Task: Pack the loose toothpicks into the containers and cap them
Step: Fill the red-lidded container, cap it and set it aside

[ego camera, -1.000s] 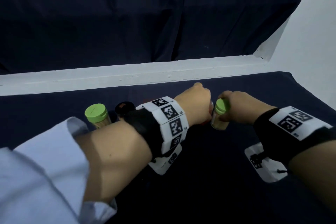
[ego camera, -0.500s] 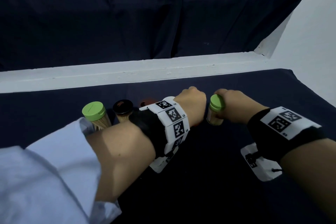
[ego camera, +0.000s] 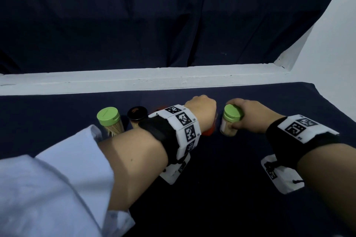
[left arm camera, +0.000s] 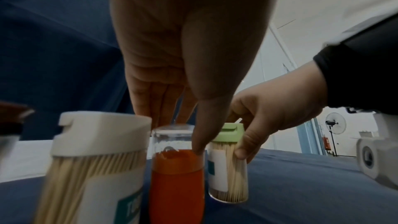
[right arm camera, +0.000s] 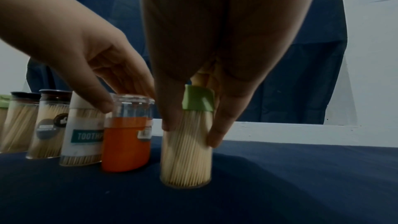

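A dark navy cloth (ego camera: pixel 221 188) covers the worktop. Along its far edge runs a white ledge (ego camera: pixel 134 80), and above that hangs a dark blue curtain (ego camera: pixel 154 17) in loose folds. A white wall (ego camera: pixel 335 48) rises at the right. In the left wrist view, far off, a pedestal fan (left arm camera: pixel 335 125) stands beside a blue door frame (left arm camera: pixel 307 138), with a small red object (left arm camera: pixel 326 143) near the fan's pole.

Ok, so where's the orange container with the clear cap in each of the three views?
Head: mostly hidden behind the left hand; a sliver of the orange container shows below it.
Left wrist: bottom centre.
Right wrist: lower left of centre.
Shared landmark: the green-capped container beside it, in the right hand.
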